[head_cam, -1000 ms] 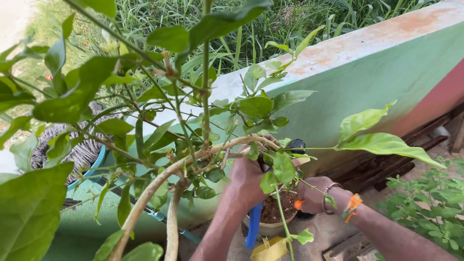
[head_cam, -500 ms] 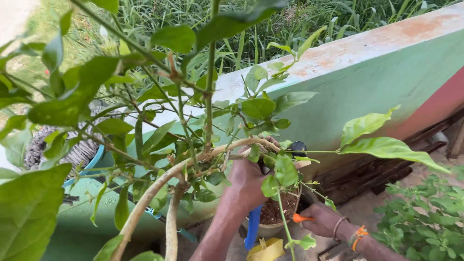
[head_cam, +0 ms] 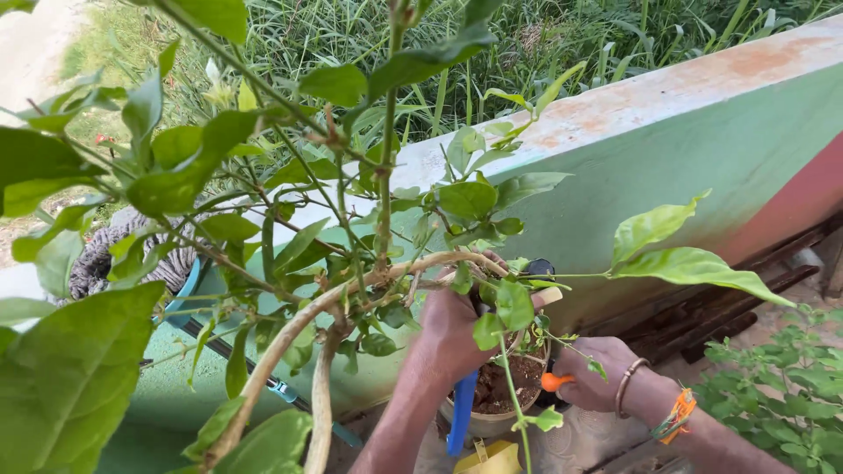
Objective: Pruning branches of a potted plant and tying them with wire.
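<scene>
My left hand (head_cam: 450, 326) is closed at the base of a leafy potted plant, right by its thick pale curved stem (head_cam: 351, 294). A blue tool handle (head_cam: 461, 412) sticks out below that hand, and a black part (head_cam: 537, 266) shows above it. Beside the pale pot of brown soil (head_cam: 514, 377), my right hand (head_cam: 595, 376) pinches a small orange object (head_cam: 553, 382). Its wrist carries a metal bangle and an orange band. Leaves hide most of the left hand's fingers.
A green and white low wall (head_cam: 667, 132) runs behind the pot, with tall grass beyond it. A yellow object (head_cam: 492, 458) lies below the pot. A small leafy shrub (head_cam: 781, 377) grows at the right. A blue basin with grey cloth (head_cam: 180, 281) sits at the left.
My right hand has dropped from the pot's rim to a spot lower and to the right, still holding the orange object. My left hand has stayed at the stem.
</scene>
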